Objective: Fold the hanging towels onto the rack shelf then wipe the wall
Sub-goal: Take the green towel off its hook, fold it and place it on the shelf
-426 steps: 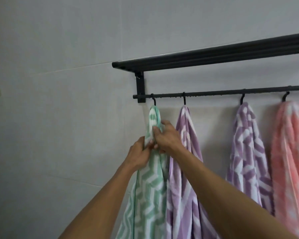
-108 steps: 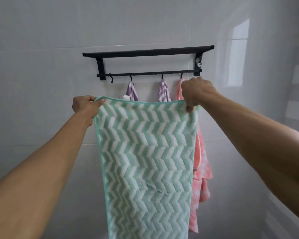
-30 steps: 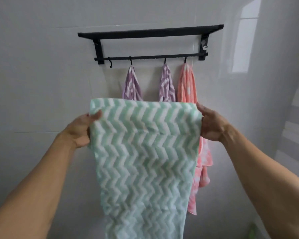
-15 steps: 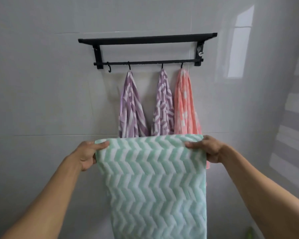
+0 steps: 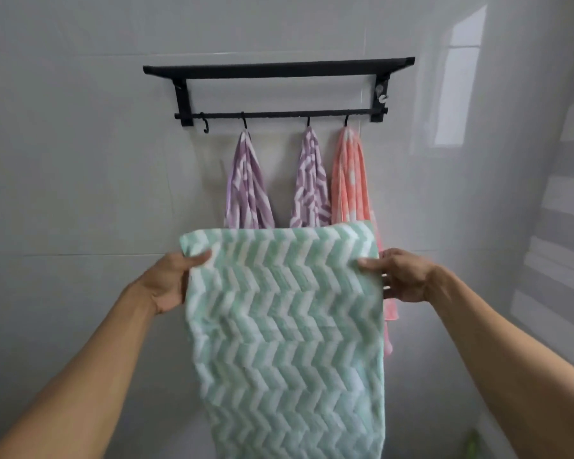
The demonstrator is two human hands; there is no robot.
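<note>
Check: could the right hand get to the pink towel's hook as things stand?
Probably not yet: the right hand grips the green towel. The path up to the pink towel looks open otherwise.

Soft daylight, glossy glare, wide-angle distortion

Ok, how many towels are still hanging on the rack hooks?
3: a purple towel on the second hook, another purple one on the third, and a pink towel on the fourth. The leftmost hook is bare.
</note>
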